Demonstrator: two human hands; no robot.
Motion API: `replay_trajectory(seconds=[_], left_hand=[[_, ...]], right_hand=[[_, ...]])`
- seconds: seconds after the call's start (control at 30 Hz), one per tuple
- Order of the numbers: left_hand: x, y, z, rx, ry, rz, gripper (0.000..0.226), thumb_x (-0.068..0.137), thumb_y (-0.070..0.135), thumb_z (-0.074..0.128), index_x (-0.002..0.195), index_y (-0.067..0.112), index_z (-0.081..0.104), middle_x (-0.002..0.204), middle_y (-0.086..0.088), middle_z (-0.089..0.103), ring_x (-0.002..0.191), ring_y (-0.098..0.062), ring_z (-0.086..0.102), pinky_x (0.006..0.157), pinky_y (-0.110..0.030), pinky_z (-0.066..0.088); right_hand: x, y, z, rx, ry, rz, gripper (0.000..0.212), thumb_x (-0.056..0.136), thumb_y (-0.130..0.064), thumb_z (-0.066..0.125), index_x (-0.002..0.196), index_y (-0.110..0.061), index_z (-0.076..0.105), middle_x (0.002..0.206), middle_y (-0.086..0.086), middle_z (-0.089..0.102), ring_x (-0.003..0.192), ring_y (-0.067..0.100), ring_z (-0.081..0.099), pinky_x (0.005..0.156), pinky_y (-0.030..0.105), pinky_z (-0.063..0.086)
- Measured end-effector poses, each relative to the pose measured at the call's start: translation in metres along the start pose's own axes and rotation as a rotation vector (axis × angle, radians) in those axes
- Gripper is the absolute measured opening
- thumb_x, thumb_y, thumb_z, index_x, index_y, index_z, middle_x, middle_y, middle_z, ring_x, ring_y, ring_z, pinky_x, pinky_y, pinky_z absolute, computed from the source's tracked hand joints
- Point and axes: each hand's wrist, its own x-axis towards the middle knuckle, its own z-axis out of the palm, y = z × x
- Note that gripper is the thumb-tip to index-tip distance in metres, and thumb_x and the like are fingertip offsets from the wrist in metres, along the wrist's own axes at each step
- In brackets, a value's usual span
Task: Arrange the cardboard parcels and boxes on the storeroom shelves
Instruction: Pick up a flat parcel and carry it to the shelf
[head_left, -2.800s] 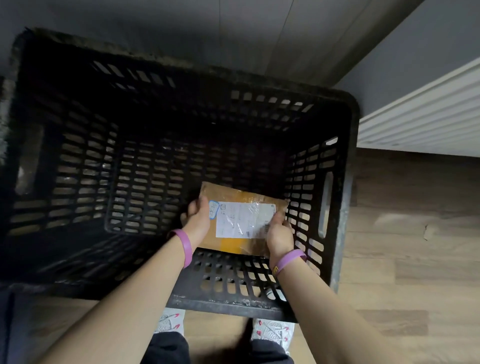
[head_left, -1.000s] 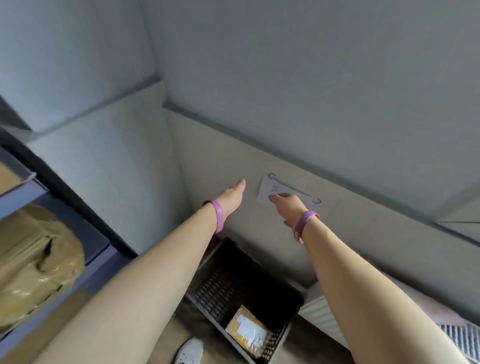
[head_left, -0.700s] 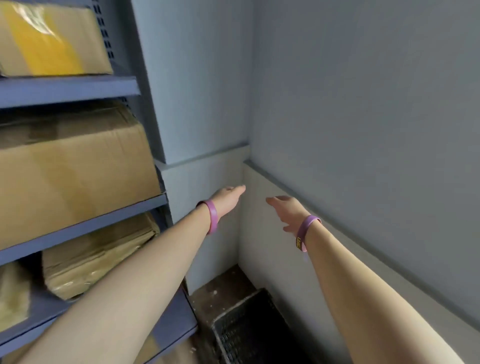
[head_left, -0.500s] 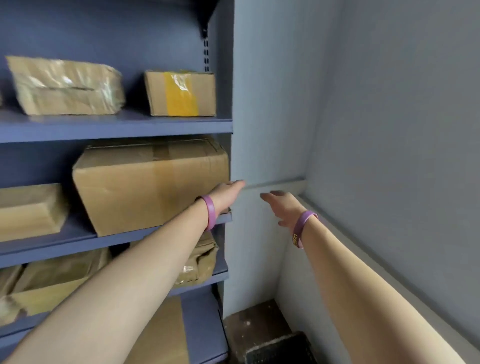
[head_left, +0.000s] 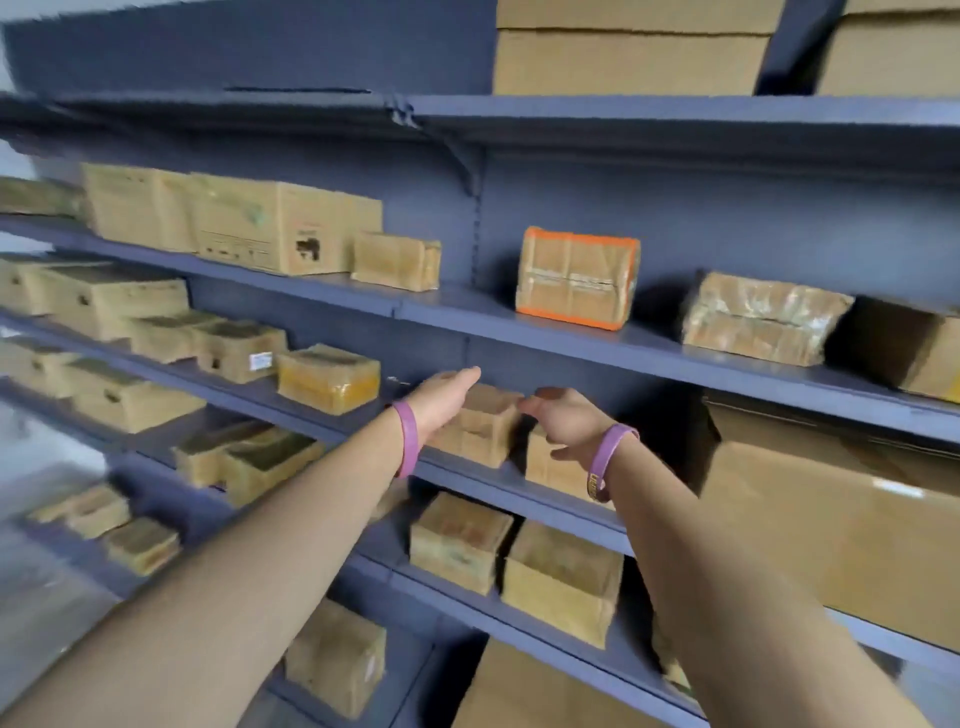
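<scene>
Both arms are stretched out toward the blue-grey shelves (head_left: 472, 306), and both hands are empty. The left hand (head_left: 444, 397) is flat, with its fingers straight and together, pointing at the back of the shelf. The right hand (head_left: 566, 423) is loose, its fingers slightly bent and its thumb apart, with nothing in it. Between the hands and just behind them, a small cardboard box (head_left: 483, 431) sits on the middle shelf. A second box (head_left: 550, 467) stands close against its right side, partly hidden by the right wrist. The view is smeared, so I cannot tell whether either hand touches the small box or only hovers in front of it. Other parcels already stand on the shelves: an orange-edged parcel (head_left: 576, 278) on the shelf above, a yellowish taped parcel (head_left: 328, 378) to the left and a big carton (head_left: 831, 519) to the right. I judge the step in hand to be choosing the next box to shift, most likely the small one. The next move calls for a palm on each side of it, an even squeeze, and a lift that clears its neighbour without nudging that one toward the edge.
</scene>
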Motion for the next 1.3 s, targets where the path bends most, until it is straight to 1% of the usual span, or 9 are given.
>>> replay_trajectory(seconds=[0.2,0.33,0.47,0.6,0.7,0.8,0.93,1.1,1.3], left_hand=[[-0.002,-0.062,-0.197,-0.033,0.300,-0.103,0.058,0.105,0.046,0.041,0.153,0.016,0.034,0.157,-0.005,0.037,0.143,-0.024,0.037,0.110,-0.030,0.030],[-0.017,-0.097,-0.301,-0.030,0.500,-0.174,0.054,0.104,0.046,0.043,0.149,0.014,0.043,0.151,-0.008,0.044,0.138,-0.027,0.042,0.110,-0.032,0.033],[-0.040,-0.122,-0.382,-0.025,0.631,-0.248,0.055,0.103,0.045,0.046,0.147,0.012,0.044,0.137,-0.008,0.050,0.136,-0.028,0.044,0.102,-0.033,0.035],[-0.050,-0.145,-0.449,-0.046,0.780,-0.275,0.068,0.095,0.056,0.053,0.146,0.012,0.047,0.146,-0.013,0.051,0.133,-0.035,0.050,0.114,-0.044,0.038],[-0.045,-0.158,-0.491,-0.040,0.874,-0.297,0.061,0.100,0.051,0.048,0.148,0.012,0.045,0.147,-0.009,0.050,0.132,-0.031,0.050,0.114,-0.040,0.037],[-0.025,-0.169,-0.530,-0.017,0.924,-0.303,0.052,0.106,0.040,0.044,0.146,0.007,0.045,0.141,-0.005,0.051,0.130,-0.029,0.048,0.104,-0.030,0.035],[0.016,-0.169,-0.578,0.055,0.966,-0.323,0.055,0.105,0.042,0.043,0.150,0.010,0.040,0.155,-0.011,0.041,0.141,-0.031,0.039,0.111,-0.035,0.031],[0.065,-0.175,-0.639,0.089,1.017,-0.307,0.056,0.105,0.042,0.043,0.153,0.013,0.038,0.154,-0.008,0.042,0.138,-0.028,0.041,0.110,-0.036,0.033],[0.114,-0.201,-0.727,0.094,1.055,-0.315,0.061,0.105,0.046,0.042,0.156,0.015,0.031,0.158,-0.006,0.037,0.144,-0.028,0.037,0.117,-0.040,0.028]], right_hand=[[0.045,-0.111,0.168,0.019,-0.192,-0.151,0.053,0.098,-0.036,0.058,0.144,-0.013,0.044,0.143,0.006,0.051,0.118,0.027,0.051,0.103,0.046,0.045],[0.066,-0.180,0.265,-0.052,-0.343,-0.279,0.040,0.099,-0.034,0.055,0.132,-0.011,0.054,0.129,0.004,0.058,0.116,0.027,0.054,0.105,0.043,0.045],[0.067,-0.237,0.352,-0.059,-0.491,-0.333,0.052,0.100,-0.035,0.054,0.144,-0.010,0.042,0.130,0.008,0.051,0.113,0.024,0.048,0.102,0.040,0.044],[0.076,-0.276,0.430,0.003,-0.623,-0.414,0.066,0.099,-0.036,0.057,0.154,-0.015,0.028,0.145,0.006,0.045,0.126,0.023,0.046,0.108,0.040,0.041],[0.094,-0.302,0.481,0.028,-0.694,-0.463,0.067,0.098,-0.036,0.058,0.154,-0.014,0.028,0.149,0.007,0.043,0.133,0.026,0.044,0.108,0.039,0.039],[0.124,-0.328,0.520,0.017,-0.732,-0.523,0.064,0.099,-0.033,0.056,0.154,-0.013,0.029,0.149,0.009,0.043,0.130,0.027,0.046,0.105,0.038,0.040],[0.178,-0.373,0.567,0.013,-0.762,-0.579,0.064,0.099,-0.035,0.056,0.153,-0.012,0.030,0.151,0.009,0.040,0.133,0.028,0.044,0.097,0.037,0.042],[0.231,-0.427,0.622,0.078,-0.768,-0.635,0.066,0.099,-0.030,0.057,0.154,-0.007,0.027,0.157,0.011,0.033,0.142,0.028,0.035,0.116,0.042,0.032],[0.279,-0.480,0.694,0.070,-0.799,-0.666,0.067,0.099,-0.029,0.057,0.155,-0.010,0.025,0.156,0.007,0.034,0.140,0.025,0.039,0.113,0.037,0.035]])
